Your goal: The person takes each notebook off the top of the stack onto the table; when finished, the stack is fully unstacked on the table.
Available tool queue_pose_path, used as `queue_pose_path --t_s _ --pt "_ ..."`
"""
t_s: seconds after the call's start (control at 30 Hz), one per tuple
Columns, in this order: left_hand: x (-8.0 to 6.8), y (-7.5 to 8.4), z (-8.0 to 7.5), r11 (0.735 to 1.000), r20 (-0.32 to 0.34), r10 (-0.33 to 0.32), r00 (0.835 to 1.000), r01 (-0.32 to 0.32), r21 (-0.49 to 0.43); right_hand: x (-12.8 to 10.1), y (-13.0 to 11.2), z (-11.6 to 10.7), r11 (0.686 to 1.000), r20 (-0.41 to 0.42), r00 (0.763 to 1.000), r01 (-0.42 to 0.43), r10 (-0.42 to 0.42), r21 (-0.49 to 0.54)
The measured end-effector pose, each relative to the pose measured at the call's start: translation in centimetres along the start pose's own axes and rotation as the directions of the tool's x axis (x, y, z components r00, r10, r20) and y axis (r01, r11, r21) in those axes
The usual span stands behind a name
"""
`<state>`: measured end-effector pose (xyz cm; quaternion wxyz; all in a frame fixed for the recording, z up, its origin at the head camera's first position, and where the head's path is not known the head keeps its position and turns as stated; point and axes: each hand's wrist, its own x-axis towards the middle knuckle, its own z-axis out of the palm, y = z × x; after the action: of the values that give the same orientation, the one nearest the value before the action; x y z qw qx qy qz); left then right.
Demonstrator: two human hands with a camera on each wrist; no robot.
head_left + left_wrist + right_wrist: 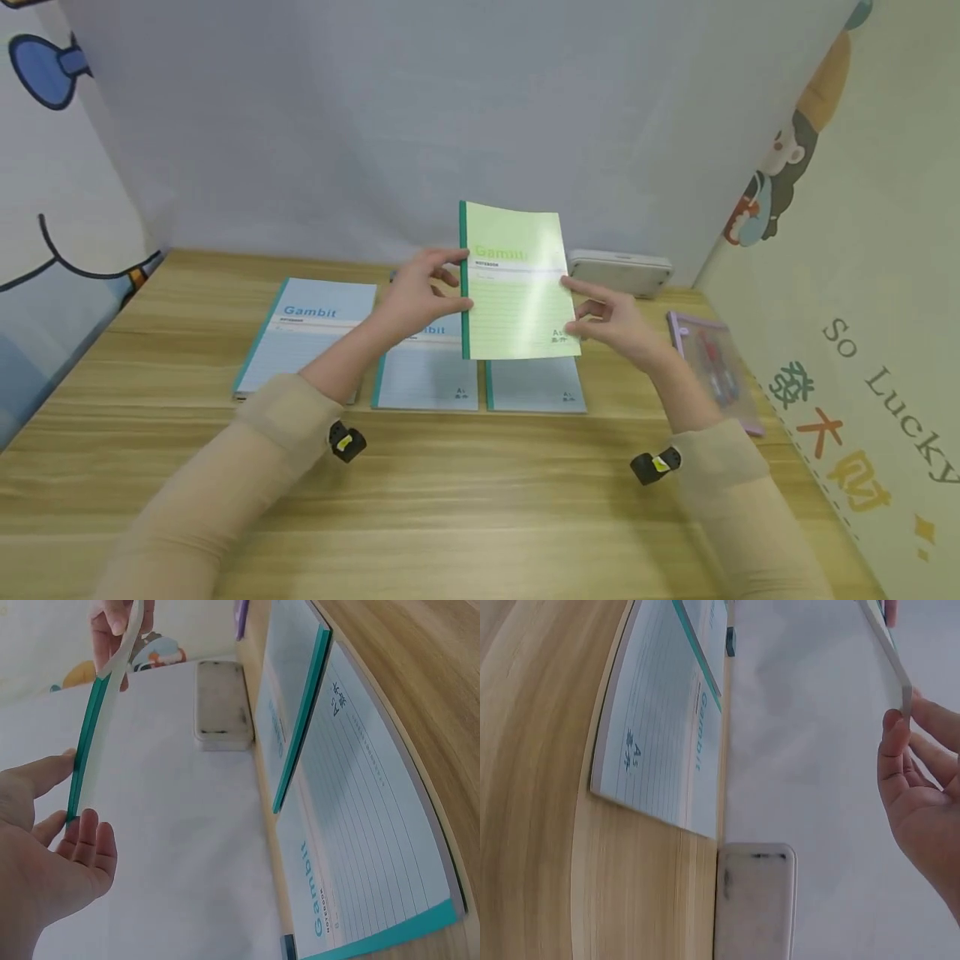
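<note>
Green notebook stands upright in the air between our two hands, lifted clear of the table and hanging above the row of blue ones. We judge it light and thin — a soft-cover exercise book that will flex if gripped at one corner only, and its glossy cover, catching the glare, looks a little slippery.

Going left to right: a blue notebook lies flat at the left of the row, then a second and a third just beside it, both partly hidden behind the green one. Our left hand holds the green notebook by its dark green spine; in the left wrist view the thumb and fingertips meet that edge rather than wrapping it. Our right hand takes the opposite, open edge, its fingers pinching the page side.

The spine is the stiffer side, so we reckon the firmest hold is there, with the free edge steadied only lightly — a hard squeeze there could crease the pages.

Farther right, a white case rests at the back of the table by the wall, and a clear pouch with pens lies near the right edge.
</note>
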<state>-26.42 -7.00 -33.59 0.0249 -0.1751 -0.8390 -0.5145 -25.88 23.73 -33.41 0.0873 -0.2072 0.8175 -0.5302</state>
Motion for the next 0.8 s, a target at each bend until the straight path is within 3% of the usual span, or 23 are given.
queue_pose_path --t_s 0.2,0.4,0.6,0.8 --pt "1.1 0.1 2.0 0.995 0.107 0.082 0.991 -0.086 0.039 -2.1 0.6 -2.7 0.996 -0.061 0.997 -0.048 0.043 -0.078" --pt "2.2 -0.2 4.8 0.989 0.196 0.119 0.973 -0.135 0.068 -3.9 2.2 -5.5 0.985 -0.078 0.995 -0.070 0.058 -0.156" --pt "3.1 -0.8 7.4 0.987 0.301 0.117 0.947 -0.145 0.073 -5.2 4.5 -7.6 0.977 -0.045 0.999 -0.011 0.002 -0.215" --pt "4.0 -1.0 9.9 0.983 0.395 0.126 0.910 -0.168 0.074 -6.0 6.0 -9.0 0.958 -0.063 0.997 -0.061 0.045 -0.281"
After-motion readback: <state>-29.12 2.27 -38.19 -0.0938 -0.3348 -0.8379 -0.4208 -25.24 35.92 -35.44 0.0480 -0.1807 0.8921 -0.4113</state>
